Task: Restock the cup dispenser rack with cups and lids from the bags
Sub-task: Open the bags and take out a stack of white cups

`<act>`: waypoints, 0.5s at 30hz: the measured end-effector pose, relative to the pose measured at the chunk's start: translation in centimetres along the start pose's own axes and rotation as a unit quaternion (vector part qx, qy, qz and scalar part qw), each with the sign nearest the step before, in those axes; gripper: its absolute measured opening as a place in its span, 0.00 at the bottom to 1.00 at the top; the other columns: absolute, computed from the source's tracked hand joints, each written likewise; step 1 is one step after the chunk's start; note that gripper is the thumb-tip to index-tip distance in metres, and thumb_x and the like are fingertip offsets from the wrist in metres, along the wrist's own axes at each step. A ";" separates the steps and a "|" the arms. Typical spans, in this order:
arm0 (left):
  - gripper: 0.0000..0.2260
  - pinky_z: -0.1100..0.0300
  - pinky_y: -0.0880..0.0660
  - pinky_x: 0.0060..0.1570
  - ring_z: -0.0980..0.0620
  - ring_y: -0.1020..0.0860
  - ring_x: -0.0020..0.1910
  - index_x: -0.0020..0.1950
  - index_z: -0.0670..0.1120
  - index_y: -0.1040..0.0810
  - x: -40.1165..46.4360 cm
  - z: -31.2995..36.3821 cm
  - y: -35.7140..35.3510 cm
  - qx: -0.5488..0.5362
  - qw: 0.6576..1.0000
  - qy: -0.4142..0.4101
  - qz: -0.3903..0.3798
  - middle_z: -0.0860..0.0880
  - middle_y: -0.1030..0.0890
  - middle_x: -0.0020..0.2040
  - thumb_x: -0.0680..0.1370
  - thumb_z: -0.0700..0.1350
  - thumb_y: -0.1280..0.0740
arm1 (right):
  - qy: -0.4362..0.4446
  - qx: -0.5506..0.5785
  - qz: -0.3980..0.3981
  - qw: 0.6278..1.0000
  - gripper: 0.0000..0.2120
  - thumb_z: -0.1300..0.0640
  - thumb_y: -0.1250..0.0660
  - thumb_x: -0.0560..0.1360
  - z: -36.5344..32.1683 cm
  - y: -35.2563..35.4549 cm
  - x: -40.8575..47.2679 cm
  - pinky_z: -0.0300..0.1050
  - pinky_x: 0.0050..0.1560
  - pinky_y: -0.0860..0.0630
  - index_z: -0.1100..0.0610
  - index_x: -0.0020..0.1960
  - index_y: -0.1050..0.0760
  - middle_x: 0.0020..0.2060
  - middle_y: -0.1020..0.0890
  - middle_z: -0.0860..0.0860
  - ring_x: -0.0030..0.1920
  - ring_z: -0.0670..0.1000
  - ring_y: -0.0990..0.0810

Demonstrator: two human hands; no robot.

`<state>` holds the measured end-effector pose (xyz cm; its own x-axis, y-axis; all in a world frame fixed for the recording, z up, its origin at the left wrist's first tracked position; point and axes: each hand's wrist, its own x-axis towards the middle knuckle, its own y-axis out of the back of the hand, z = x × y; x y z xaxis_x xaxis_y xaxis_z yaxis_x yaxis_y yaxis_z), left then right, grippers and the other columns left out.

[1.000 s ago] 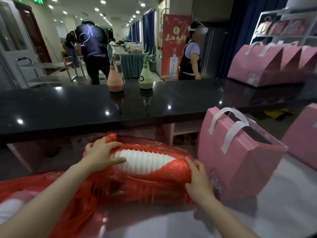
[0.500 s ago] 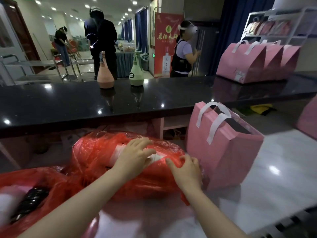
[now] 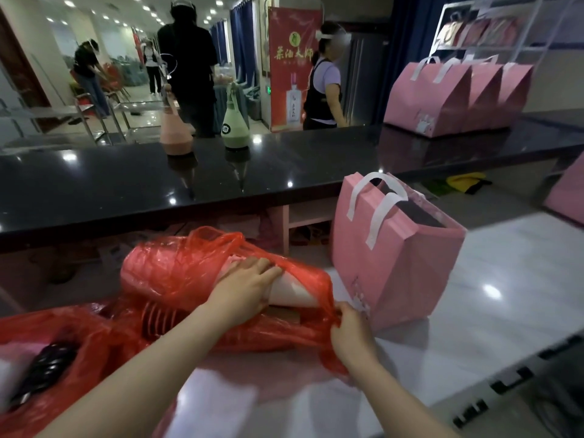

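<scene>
We see the cup stack [image 3: 290, 290] lying in the red bag [image 3: 177, 273] on the table [image 3: 505, 295], long axis left to right. Our left hand [image 3: 245, 287] holds it; our right hand [image 3: 350, 335] pinches the bag's near-right edge.

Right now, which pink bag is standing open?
The pink bag on the white counter beside the right hand; its white handles are apart. The pink bags on the black counter are folded shut.
</scene>
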<state>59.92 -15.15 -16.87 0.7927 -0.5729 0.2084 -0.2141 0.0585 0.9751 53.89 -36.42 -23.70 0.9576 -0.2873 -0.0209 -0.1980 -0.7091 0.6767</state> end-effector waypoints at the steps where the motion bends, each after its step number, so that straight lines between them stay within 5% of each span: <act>1: 0.28 0.53 0.38 0.66 0.48 0.34 0.68 0.74 0.52 0.37 0.0 0.1 0.3 -0.006 1.000 0.005 -0.007 0.51 0.31 0.68 0.74 0.50 0.33 | 0.041 -0.026 0.034 0.998 0.21 0.66 0.37 0.69 -0.4 0.4 -0.1 0.49 0.61 0.29 0.55 0.60 0.25 0.57 0.21 0.54 0.58 0.56 0.24; 4: 0.26 0.53 0.34 0.64 0.48 0.30 0.66 0.72 0.51 0.32 -0.5 0.4 1.7 -0.024 0.999 -0.002 0.021 0.52 0.27 0.67 0.74 0.49 0.32 | 0.202 -0.071 0.127 0.969 0.22 0.65 0.28 0.64 -2.1 1.7 -0.5 0.55 0.60 0.27 0.55 0.57 0.24 0.56 0.25 0.54 0.58 0.58 0.26; 8: 0.17 0.49 0.25 0.54 0.46 0.19 0.53 0.51 0.49 0.17 -1.9 -1.2 3.8 0.050 0.985 -0.052 0.156 0.51 0.16 0.49 0.63 0.45 0.23 | 0.357 -0.124 0.177 0.909 0.14 0.66 0.26 0.63 -3.6 2.6 -0.8 0.49 0.49 0.25 0.54 0.46 0.20 0.45 0.21 0.51 0.46 0.56 0.22; 10: 0.13 0.45 0.27 0.57 0.46 0.19 0.54 0.47 0.50 0.16 -3.1 -3.3 4.4 0.098 0.977 -0.028 0.188 0.51 0.16 0.46 0.64 0.48 0.23 | 0.356 -0.155 0.157 0.908 0.15 0.64 0.25 0.65 -3.6 2.3 -0.4 0.46 0.52 0.27 0.54 0.50 0.19 0.48 0.19 0.49 0.48 0.54 0.20; 12: 0.15 0.41 0.29 0.59 0.44 0.19 0.55 0.46 0.50 0.16 -4.1 -5.5 4.6 0.126 0.975 0.007 0.181 0.50 0.16 0.45 0.63 0.52 0.21 | 0.299 -0.169 0.100 0.934 0.19 0.59 0.30 0.72 -3.4 1.9 0.5 0.44 0.63 0.31 0.54 0.62 0.23 0.60 0.22 0.51 0.61 0.54 0.24; 15: 0.28 0.35 0.45 0.67 0.46 0.29 0.68 0.60 0.56 0.21 -4.5 -8.7 4.5 0.122 0.986 0.103 0.043 0.53 0.20 0.59 0.63 0.64 0.25 | 0.222 -0.143 -0.003 0.965 0.24 0.60 0.38 0.76 -2.6 1.3 2.6 0.40 0.71 0.46 0.53 0.72 0.33 0.71 0.31 0.50 0.71 0.50 0.36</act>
<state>60.34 -5.14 -12.72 0.8593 -0.3950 0.3248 -0.3967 -0.1141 0.9108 56.68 -36.43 -20.89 0.9666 0.0649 0.2480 -0.1866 -0.4852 0.8543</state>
